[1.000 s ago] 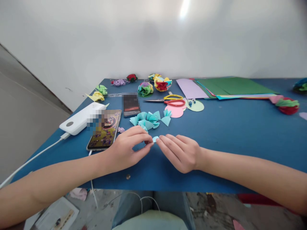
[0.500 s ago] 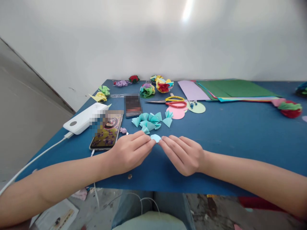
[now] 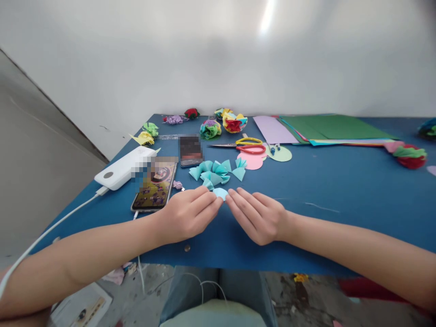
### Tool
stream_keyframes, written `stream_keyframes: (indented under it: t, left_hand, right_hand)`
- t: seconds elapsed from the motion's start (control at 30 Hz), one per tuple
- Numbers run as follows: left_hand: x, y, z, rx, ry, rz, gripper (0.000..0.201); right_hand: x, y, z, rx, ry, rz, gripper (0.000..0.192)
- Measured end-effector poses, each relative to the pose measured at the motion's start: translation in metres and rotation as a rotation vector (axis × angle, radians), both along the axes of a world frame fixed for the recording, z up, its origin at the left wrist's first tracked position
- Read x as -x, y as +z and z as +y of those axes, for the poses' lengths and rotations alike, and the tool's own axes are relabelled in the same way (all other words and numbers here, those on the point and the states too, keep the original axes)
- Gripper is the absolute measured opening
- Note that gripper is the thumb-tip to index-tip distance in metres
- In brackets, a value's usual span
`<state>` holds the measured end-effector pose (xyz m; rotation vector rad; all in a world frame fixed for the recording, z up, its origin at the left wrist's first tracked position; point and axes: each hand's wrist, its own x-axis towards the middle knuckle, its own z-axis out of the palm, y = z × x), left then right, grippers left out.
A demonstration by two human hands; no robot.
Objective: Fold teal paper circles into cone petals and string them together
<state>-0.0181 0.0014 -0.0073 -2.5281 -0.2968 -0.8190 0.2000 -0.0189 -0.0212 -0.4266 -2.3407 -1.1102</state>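
My left hand [image 3: 185, 217] rests on the blue table [image 3: 340, 190], fingertips pinching the left edge of a small light-blue paper piece [image 3: 220, 193]. The piece lies flat between both hands, just in front of the pile of folded teal papers [image 3: 214, 171], with its wider span running left to right. My right hand [image 3: 259, 215] meets it from the right, fingers extended and touching its right edge. Both hands sit equally near; neither is clenched.
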Motion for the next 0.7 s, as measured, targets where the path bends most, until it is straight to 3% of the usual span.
stream_keyframes:
  t: [0.2,0.43,0.7]
  left_hand:
    - [0.000,0.010,0.004,-0.284,-0.002,0.179,0.015]
    - [-0.002,0.007,0.004,-0.226,0.049,0.109,0.014]
    - [-0.008,0.005,0.004,-0.393,0.093,0.113,0.011]
  right_hand:
    - [0.005,-0.003,0.001,-0.025,-0.023,0.053,0.019]
    - [0.005,-0.002,0.003,-0.035,-0.055,0.115,0.018]
    - [0.008,-0.006,0.011,-0.147,-0.094,0.038,0.017]
